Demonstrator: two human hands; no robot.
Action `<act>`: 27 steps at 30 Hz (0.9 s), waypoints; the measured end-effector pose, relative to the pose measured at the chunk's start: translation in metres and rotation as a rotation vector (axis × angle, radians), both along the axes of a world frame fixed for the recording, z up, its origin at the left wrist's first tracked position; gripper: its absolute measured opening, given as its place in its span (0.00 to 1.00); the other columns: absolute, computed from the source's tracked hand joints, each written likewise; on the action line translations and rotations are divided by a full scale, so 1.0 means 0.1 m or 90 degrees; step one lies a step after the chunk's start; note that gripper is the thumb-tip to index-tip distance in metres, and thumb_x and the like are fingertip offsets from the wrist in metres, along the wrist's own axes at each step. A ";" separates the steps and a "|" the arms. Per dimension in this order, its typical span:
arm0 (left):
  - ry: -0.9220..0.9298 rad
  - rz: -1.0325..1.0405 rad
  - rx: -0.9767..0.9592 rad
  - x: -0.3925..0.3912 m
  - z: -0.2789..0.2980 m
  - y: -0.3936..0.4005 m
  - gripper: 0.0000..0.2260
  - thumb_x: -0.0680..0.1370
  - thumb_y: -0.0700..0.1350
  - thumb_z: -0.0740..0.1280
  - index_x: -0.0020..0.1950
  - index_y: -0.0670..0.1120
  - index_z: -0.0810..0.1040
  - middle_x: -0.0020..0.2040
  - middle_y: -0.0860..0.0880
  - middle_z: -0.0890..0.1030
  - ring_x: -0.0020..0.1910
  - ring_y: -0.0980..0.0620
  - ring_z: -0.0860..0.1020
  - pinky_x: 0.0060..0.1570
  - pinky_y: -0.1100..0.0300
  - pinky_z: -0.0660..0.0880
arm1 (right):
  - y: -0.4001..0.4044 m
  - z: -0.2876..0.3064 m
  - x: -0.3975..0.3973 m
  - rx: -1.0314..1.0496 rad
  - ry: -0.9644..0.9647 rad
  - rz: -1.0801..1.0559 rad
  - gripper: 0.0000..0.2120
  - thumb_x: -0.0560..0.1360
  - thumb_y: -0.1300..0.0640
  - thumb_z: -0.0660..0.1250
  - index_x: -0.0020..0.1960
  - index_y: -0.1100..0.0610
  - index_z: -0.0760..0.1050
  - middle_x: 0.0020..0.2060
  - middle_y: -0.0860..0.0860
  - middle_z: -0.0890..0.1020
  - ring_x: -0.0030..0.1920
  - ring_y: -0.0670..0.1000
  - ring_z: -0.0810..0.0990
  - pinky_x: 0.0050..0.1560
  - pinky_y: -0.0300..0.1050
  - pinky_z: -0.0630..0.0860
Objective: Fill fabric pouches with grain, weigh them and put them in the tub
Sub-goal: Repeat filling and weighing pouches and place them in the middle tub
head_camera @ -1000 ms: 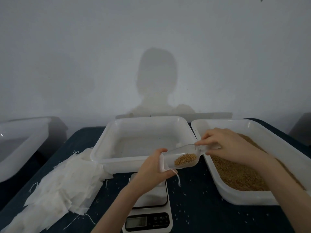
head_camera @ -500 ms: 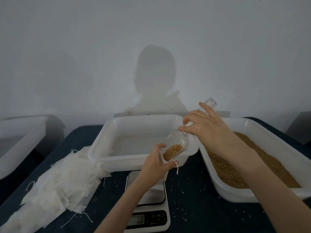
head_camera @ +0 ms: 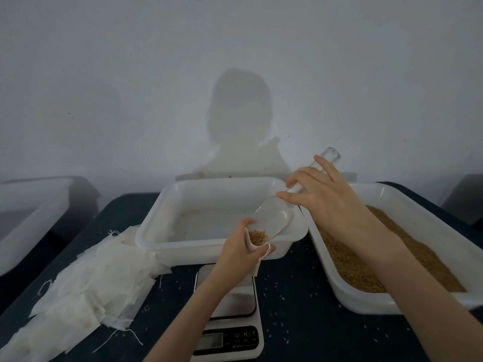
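Near edge of the worktop [head_camera: 300,322], centre: white digital scale [head_camera: 230,333], display facing the viewer, platform partly hidden by the left forearm. Loose grains scattered over the dark worktop surface around it.

Near left corner, reaching toward the centre: heap of flat white fabric pouches [head_camera: 86,288] with trailing threads, its far end touching the empty tub.

Above the scale: left hand [head_camera: 241,250], fingers curled round the mouth of one fabric pouch [head_camera: 249,242], holding it open; drawstring looped over a fingertip.

Tilted steeply down into that pouch: clear plastic scoop [head_camera: 274,218], a little brown grain [head_camera: 257,236] gathered at its lower lip, right at the pouch opening. Handle end pointing up and away, past the right hand [head_camera: 329,199]; fingers of that hand wrapped about the handle, index finger extended along it.

Right side of the worktop: long white tray [head_camera: 347,296] of brown grain, under the right forearm.

Centre, beyond the scale: empty white tub [head_camera: 167,205], its right rim just beside the tray.

Far left, off the worktop: another white tub [head_camera: 31,205], partly cut off.

Behind: plain pale wall [head_camera: 130,74] bearing the person's shadow.
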State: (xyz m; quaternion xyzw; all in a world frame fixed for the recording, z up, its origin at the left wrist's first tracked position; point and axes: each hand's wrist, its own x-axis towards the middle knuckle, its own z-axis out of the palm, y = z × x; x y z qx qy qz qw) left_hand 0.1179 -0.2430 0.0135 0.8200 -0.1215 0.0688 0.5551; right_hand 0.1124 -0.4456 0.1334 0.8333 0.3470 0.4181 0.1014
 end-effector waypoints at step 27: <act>0.057 -0.047 -0.077 -0.13 0.23 -0.04 0.23 0.65 0.66 0.66 0.59 0.68 0.66 0.55 0.64 0.67 0.52 0.66 0.69 0.45 0.70 0.66 | -0.61 -0.60 0.16 0.384 0.644 -0.021 0.18 0.77 0.61 0.67 0.60 0.40 0.75 0.51 0.39 0.76 0.53 0.37 0.73 0.54 0.32 0.69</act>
